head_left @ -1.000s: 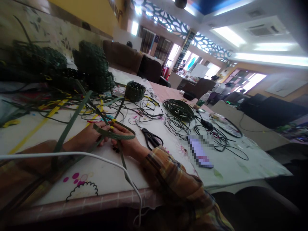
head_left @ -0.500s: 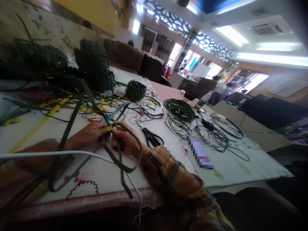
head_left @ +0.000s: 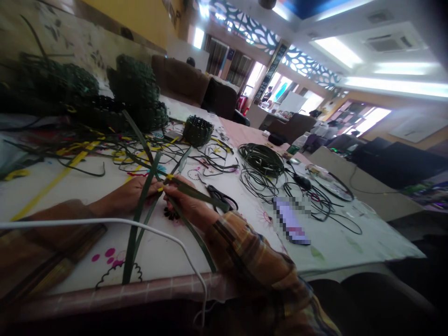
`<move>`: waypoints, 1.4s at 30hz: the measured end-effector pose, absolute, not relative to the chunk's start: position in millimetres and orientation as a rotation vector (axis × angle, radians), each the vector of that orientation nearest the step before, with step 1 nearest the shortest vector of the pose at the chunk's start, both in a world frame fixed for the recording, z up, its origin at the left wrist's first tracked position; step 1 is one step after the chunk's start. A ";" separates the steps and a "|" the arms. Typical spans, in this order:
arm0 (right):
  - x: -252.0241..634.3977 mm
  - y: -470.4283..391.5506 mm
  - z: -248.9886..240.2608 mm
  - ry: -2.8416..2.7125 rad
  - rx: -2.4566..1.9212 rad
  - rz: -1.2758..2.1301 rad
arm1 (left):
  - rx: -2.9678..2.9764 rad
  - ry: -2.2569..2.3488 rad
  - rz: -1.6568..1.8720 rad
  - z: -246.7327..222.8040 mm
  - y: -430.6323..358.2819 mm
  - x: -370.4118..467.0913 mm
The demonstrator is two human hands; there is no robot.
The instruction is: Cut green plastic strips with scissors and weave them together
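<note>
Dark green flat strips [head_left: 140,210] cross between my two hands, with a small yellow piece [head_left: 169,177] at the crossing. My left hand [head_left: 138,189] pinches the crossing from the left, its fingers closed and partly behind a strip. From the right, my right hand [head_left: 185,198] grips the same crossing, thumb and fingers pressed together. Loose strip ends hang toward the table's front edge, and others point up and away. Black-handled scissors [head_left: 221,198] lie just beyond my right hand, partly covered by a strip.
Woven dark green baskets [head_left: 135,88] stand at the back left, a small one [head_left: 198,130] nearer the middle. Coiled green strip [head_left: 261,159] lies to the right, near a pixelated purple object [head_left: 290,221]. A white cable [head_left: 140,225] crosses in front of my forearms.
The long strips have swung into new positions: a looped one at left now hangs straight, and one curling over my right wrist now points right. Both hands stay at the crossing.
</note>
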State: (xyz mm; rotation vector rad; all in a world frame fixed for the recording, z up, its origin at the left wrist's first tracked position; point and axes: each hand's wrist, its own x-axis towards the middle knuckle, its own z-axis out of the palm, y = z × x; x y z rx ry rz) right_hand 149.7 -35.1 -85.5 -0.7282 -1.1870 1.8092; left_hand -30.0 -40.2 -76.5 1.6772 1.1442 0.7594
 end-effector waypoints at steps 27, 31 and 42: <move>141.4 -37.3 -88.9 -1.233 -0.886 1.631 | 1.557 1.162 0.812 -84.3 -36.1 -28.8; 143.4 -40.7 -86.0 -1.222 -0.872 1.645 | 1.488 1.120 0.820 -87.5 -34.1 -27.8; 141.6 -45.1 -84.1 -1.019 -0.825 1.837 | 2.710 1.463 0.928 -91.0 -47.3 -24.5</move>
